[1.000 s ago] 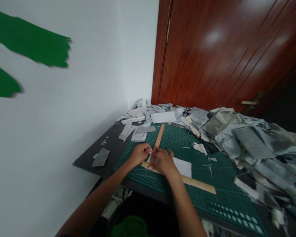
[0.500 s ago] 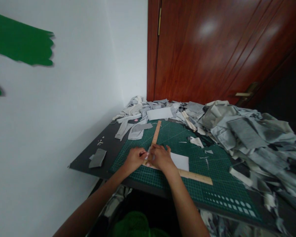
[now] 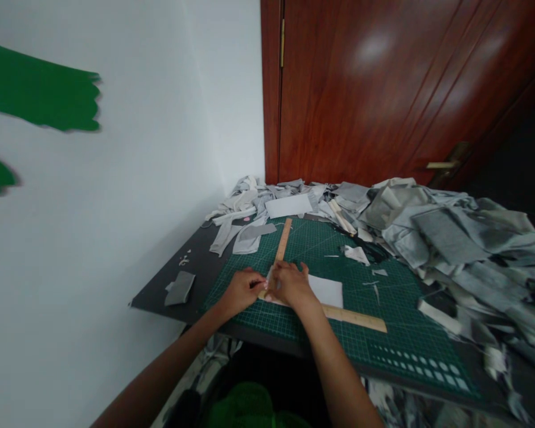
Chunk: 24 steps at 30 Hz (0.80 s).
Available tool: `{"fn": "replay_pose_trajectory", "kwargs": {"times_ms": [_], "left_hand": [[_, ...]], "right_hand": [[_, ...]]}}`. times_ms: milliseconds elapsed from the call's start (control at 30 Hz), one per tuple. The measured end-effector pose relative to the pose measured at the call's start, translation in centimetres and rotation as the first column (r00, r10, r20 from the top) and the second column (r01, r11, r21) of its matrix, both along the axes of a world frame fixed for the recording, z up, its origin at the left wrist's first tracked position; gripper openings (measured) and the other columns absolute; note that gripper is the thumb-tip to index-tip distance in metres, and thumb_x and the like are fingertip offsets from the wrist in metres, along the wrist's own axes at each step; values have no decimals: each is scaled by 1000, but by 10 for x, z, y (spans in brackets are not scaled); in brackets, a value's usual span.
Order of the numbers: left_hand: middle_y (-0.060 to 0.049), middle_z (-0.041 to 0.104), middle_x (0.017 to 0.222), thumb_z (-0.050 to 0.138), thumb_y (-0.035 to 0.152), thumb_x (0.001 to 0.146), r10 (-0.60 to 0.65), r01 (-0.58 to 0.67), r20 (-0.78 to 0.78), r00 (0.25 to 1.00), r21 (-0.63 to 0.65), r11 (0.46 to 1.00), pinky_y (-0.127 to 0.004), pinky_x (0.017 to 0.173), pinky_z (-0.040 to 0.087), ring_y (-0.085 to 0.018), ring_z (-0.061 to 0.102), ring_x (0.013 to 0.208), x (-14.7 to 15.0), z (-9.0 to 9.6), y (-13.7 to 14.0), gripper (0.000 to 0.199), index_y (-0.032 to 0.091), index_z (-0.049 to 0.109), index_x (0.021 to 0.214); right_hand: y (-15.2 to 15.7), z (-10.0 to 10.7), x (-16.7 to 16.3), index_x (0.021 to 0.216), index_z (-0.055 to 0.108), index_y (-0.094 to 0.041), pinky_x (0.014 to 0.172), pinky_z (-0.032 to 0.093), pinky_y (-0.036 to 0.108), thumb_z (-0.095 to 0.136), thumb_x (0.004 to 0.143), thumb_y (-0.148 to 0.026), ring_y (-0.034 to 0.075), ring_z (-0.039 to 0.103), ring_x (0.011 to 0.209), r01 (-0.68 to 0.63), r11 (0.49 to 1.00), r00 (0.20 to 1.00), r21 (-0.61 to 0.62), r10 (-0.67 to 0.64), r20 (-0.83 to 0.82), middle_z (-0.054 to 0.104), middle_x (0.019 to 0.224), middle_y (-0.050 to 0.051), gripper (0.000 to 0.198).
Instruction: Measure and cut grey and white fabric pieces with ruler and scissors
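Hands meeting at the near-left part of the green cutting mat (image 3: 383, 333), right where two wooden rulers cross. Left hand (image 3: 239, 290) curling loosely, fingertips touching the corner of a white fabric piece (image 3: 327, 290); gripping anything or just pressing down — impossible to tell, fingers being too small and partly hidden. Right hand (image 3: 289, 285) lying flattish, palm down, fingers spread over the fabric's left edge and over the near ruler (image 3: 354, 318), apparently pinning both rather than clutching. Far ruler (image 3: 282, 242) running away from the hands toward the back of the mat, its near end disappearing under the fingers.

Looking like an early stage: fabric lying flat and whole on the grid, seemingly being squared against the rulers, with no cut or drawn line showing on it. No knife, scissors or pen showing in either hand. Plenty seemingly remaining, judging from the grey fabric heap (image 3: 450, 238) crowding the right and back of the table, plus a small grey scrap (image 3: 181, 288) resting apart on the dark tabletop (image 3: 196, 261) at left.
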<state>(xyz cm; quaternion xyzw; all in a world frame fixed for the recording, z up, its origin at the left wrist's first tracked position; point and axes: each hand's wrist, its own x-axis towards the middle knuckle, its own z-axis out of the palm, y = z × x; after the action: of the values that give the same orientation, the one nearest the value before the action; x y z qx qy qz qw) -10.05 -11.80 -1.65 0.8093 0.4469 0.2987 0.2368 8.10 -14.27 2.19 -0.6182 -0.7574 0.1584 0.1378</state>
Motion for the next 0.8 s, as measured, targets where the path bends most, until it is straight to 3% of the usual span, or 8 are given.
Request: {"fn": "replay_pose_trajectory", "kwargs": {"times_ms": [267,800], "left_hand": [[-2,74,75,61,15,86,-147,149,-51,988,39,988,-29,77,43,-18,60,80,-5,5,3,19,21,78,79],[-1,68,74,60,8,82,-97,97,-13,995,44,994,-26,72,43,-16,61,77,-2,-4,7,18,18,74,77]], "right_hand": [[-1,5,-1,100,76,-24,113,18,58,86,70,-41,33,53,127,2,1000,1000,-4,-2,0,63,140,9,36],[-2,8,-2,105,75,-22,114,18,61,85,71,-36,33,52,131,0,1000,1000,-13,0,9,61,143,11,38]]}}
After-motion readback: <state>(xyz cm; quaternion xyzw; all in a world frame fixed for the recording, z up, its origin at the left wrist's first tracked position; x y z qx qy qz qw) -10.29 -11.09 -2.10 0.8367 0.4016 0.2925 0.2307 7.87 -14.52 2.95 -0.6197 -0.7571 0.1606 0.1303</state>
